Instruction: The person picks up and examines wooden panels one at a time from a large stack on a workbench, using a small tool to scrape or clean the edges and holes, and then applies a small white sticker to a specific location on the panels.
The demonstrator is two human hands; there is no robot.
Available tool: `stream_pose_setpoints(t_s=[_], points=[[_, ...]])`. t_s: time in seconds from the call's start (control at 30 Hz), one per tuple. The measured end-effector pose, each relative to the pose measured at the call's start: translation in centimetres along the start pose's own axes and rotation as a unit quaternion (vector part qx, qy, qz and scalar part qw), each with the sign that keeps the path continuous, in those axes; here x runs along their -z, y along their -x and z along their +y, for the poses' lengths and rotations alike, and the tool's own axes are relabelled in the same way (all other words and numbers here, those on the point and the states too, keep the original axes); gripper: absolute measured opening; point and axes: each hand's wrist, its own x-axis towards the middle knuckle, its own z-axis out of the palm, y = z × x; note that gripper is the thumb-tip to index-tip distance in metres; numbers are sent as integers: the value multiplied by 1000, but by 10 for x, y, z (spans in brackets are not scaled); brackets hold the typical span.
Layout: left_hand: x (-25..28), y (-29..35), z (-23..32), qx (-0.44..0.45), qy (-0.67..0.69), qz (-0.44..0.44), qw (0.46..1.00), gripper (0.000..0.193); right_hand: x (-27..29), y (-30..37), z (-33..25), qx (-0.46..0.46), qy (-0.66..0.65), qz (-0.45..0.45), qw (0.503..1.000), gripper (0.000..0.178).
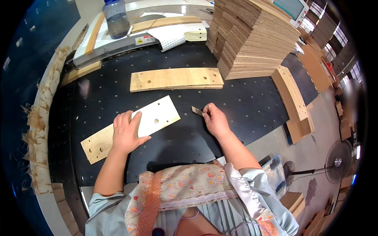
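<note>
A pale wooden board (157, 120) with several drilled holes lies slanted on the black table, left of the middle. My left hand (126, 131) rests on its middle, fingers spread and thumb out towards the near edge, covering part of the surface. To the right of the board, just above the table, my right hand (215, 120) is closed in a pinch. Between its fingertips is a small flat blade-like piece (197, 111) that points left towards the board; the fingers hide its other end.
Stacked curved wooden boards (177, 78) lie beyond my hands. A tall stack of brown cardboard sheets (256, 43) stands at the far right. More wooden pieces (291, 94) sit at the right edge. A blue bottle (117, 21) stands on a white machine (92, 57). A fan (338, 161) stands on the floor.
</note>
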Motion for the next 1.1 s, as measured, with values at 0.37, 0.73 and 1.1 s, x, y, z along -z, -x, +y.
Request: stream_pose_setpoints(t_s=[0.37,0.73,1.1], points=[[-22,-23,76,-61,101,-58,991,78,35,50,-13,-133,-653,0,746,24],[-41,-34,140,-200,40,-151,967,81,77,129,20,-219,-664,70,711,15],[-62,-33,172,-290,59,-207,933,70,79,189,24,-316,-390,172,847,8]])
